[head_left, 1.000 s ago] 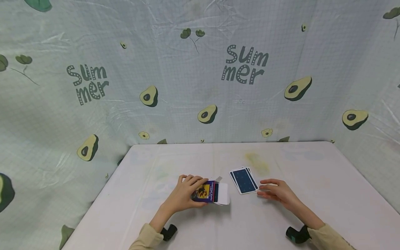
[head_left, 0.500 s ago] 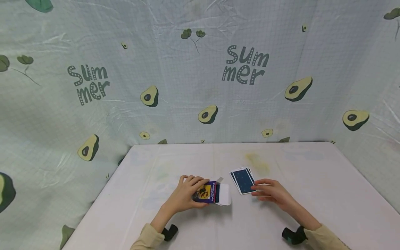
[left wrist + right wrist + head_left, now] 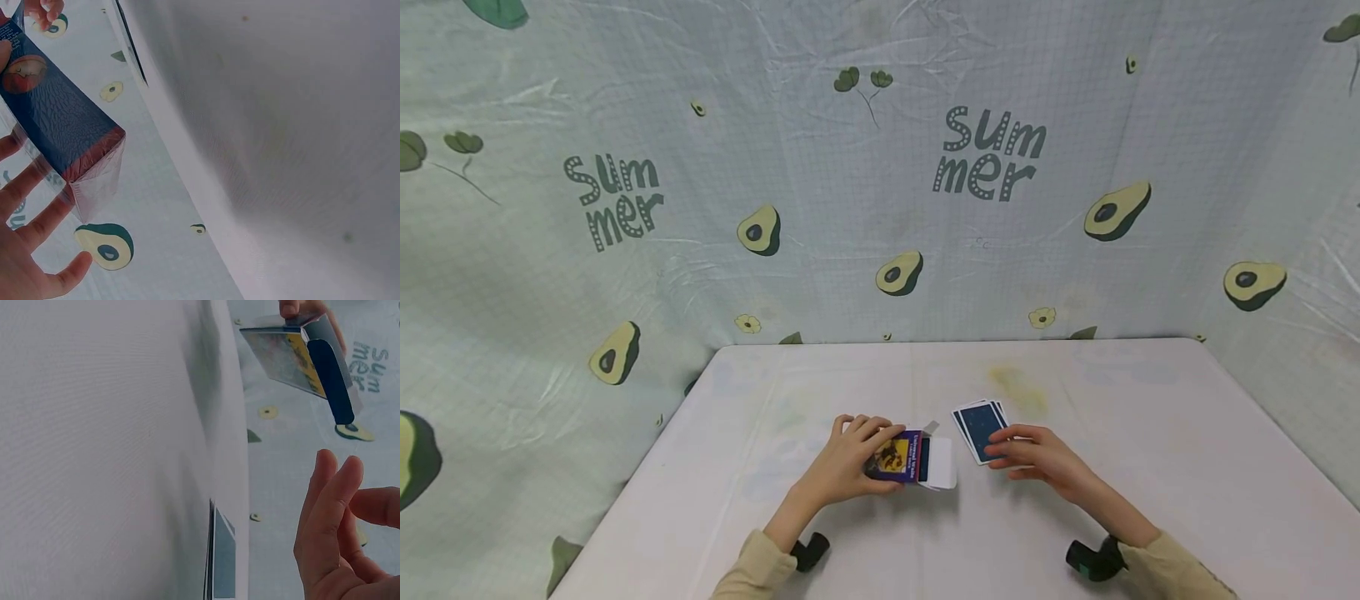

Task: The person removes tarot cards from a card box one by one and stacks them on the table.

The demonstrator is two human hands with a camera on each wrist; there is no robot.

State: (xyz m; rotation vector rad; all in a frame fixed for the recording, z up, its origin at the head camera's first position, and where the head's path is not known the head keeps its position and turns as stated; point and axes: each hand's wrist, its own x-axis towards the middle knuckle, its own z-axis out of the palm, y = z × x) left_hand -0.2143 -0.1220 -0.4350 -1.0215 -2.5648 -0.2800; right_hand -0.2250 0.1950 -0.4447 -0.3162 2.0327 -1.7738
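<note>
My left hand point(image 3: 850, 461) grips a purple-and-yellow tarot card box point(image 3: 893, 457), thumb on the near edge and fingers over the far one. The box's white end flap stands out to the right, and dark blue shows in its mouth. In the left wrist view the box point(image 3: 65, 103) is off the table, its dark side and red end visible. A small stack of blue-backed cards point(image 3: 977, 423) lies slightly fanned on the table. Over its right edge hovers my right hand point(image 3: 1037, 454), fingers bent loosely with nothing held; the right wrist view shows a gap to the cards point(image 3: 224, 559).
A white-covered table point(image 3: 775, 375) carries a yellowish stain point(image 3: 1018, 390) behind the cards. Behind and beside it hangs a pale curtain point(image 3: 820, 175) printed with avocados. Black wrist cameras point(image 3: 811, 552) sit under both wrists.
My right hand has moved left, from beside the card stack to over its right edge. The left hand and box have hardly shifted; the stack lies where it was.
</note>
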